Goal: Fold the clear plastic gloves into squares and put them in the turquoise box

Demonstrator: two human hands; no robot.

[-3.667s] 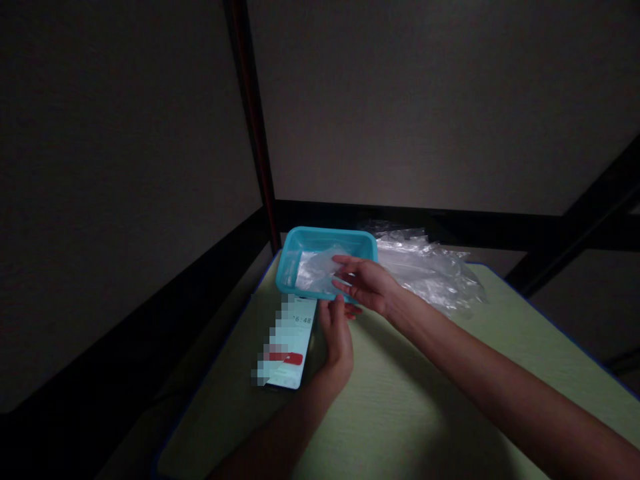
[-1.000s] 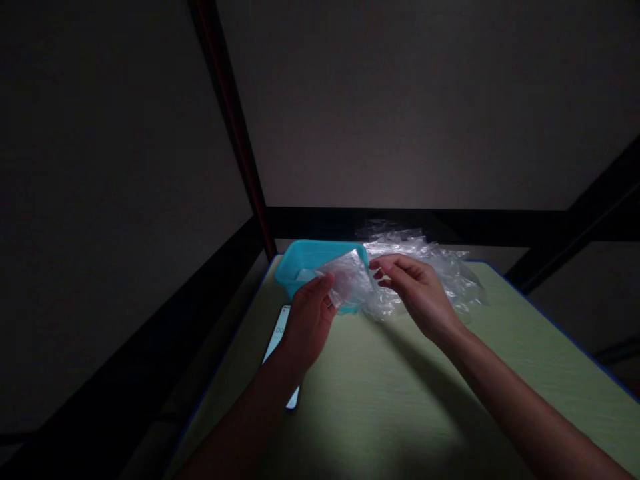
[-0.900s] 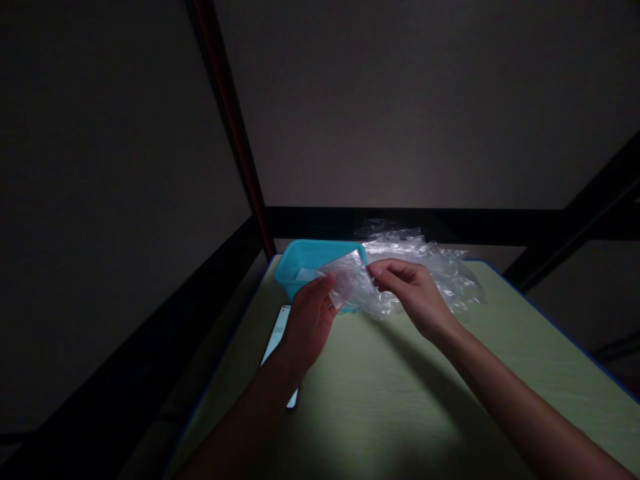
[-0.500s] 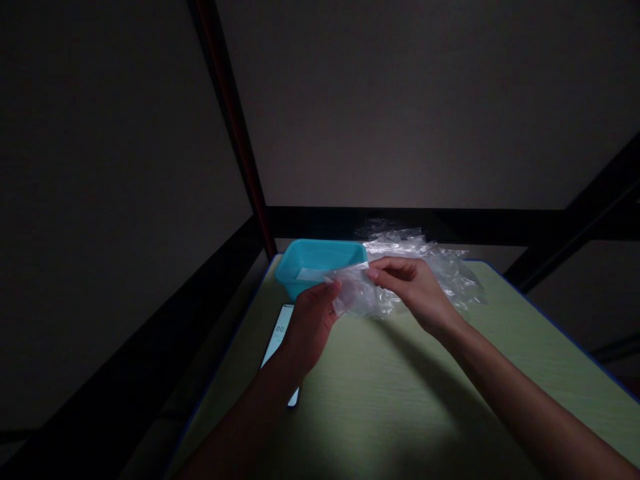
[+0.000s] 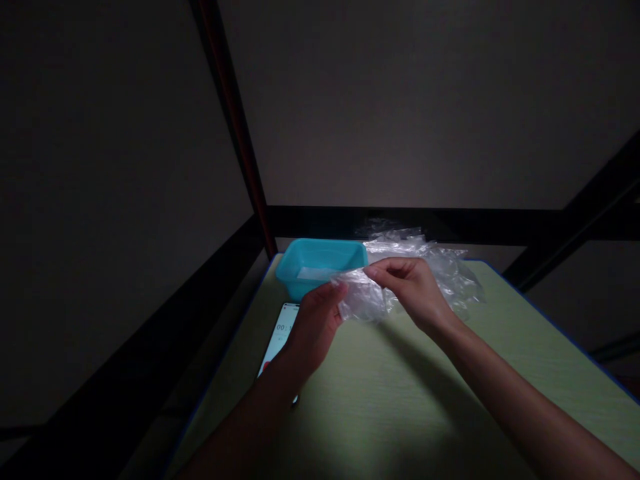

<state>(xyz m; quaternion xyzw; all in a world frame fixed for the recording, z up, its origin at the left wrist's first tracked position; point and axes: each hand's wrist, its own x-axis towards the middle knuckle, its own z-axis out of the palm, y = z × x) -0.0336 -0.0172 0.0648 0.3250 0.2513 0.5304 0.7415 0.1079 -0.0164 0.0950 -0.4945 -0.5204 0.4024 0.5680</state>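
A small clear plastic bag is stretched between my two hands above the table. My left hand pinches its left edge between thumb and fingers. At the bag's upper right corner, the thumb and fingertips of my right hand are closed on the plastic. Just behind the bag stands a turquoise plastic basin with something flat and whitish inside. To the right of the basin, a heap of clear plastic bags lies partly hidden by my right hand.
A phone showing a timer lies on the table, partly covered by my left forearm. The light green table has a blue edge. Dark-trimmed walls rise behind it and on the left.
My left hand has shifted slightly right and down. The bag between my hands has turned a little and its lower part hangs more spread out. My right hand stays almost in place.
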